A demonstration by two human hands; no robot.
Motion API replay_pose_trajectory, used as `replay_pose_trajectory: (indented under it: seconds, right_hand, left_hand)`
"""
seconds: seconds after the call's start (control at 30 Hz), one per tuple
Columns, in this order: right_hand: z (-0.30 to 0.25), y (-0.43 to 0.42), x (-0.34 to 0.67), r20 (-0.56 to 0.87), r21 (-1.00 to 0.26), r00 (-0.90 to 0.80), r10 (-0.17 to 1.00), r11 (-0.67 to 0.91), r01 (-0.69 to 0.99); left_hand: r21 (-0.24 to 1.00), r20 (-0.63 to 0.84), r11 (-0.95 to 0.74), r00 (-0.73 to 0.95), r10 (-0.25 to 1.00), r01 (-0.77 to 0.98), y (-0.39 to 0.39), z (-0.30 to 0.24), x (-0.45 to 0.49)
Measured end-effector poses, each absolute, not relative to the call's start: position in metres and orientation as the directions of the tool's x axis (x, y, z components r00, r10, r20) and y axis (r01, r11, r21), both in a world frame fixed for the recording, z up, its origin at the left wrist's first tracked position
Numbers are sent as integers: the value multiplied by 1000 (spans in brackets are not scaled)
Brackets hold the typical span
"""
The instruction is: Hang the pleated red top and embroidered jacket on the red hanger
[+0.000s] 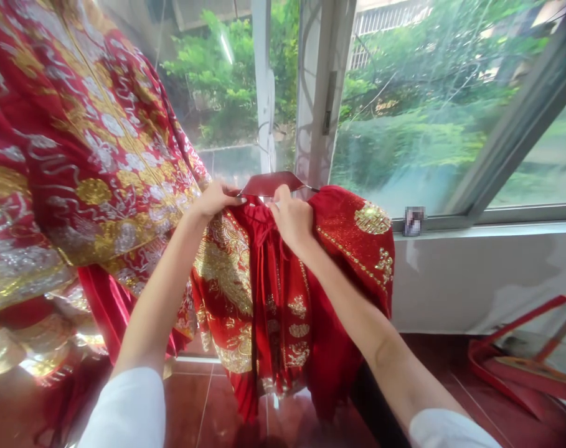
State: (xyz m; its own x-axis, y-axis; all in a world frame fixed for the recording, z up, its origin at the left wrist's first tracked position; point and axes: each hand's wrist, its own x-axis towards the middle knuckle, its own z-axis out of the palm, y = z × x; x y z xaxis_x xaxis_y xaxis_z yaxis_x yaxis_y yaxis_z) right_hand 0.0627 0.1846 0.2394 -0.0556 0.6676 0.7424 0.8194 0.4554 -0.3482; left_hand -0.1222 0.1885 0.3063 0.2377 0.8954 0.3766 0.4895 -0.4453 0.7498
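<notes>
Red embroidered robe [259, 305] hangs gripped in left hand [212, 200] and right hand [291, 219].

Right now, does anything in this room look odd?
A red frame lies tilted on the tiled floor at lower right, as if knocked over. A small item on the windowsill is blurred, so it's unclear what it is.

The small card [414, 221] on the windowsill [492, 229] is too blurred to make out. The person's left hand [212, 199] and right hand [289, 218] cover the collar of the red embroidered garment [283, 298] and part of the red hanger [268, 183]. The gold-embroidered red robe [91, 186] runs off the left and top edges, the white sleeves [124, 410] off the bottom edge, and the red frame [511, 367] off the right edge.
</notes>
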Motion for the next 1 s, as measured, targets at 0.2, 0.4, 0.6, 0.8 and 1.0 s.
replay_pose_trajectory:
  seconds: [0.2, 0.4, 0.6, 0.8, 1.0]
  right_hand:
    - [246, 179, 55, 677, -434, -77, 732, 481, 762]
    - [240, 183, 51, 701, -485, -30, 713, 507, 713]
    - [234, 193, 48, 753, -595, 148, 641, 569, 567]
    - [239, 178, 56, 746, -580, 125, 654, 547, 604]
    - [290, 175, 123, 823, -470, 189, 536, 457, 755]
  left_hand:
    - [749, 403, -463, 228, 886, 474, 192, 302, -122]
    - [714, 397, -455, 227, 889, 532, 191, 303, -121]
    - [99, 585, -343, 225, 779, 934, 168, 309, -82]
    - [-174, 635, -127, 210, 744, 977, 168, 301, -39]
    - [-177, 685, -90, 189, 703, 980, 178, 292, -44]
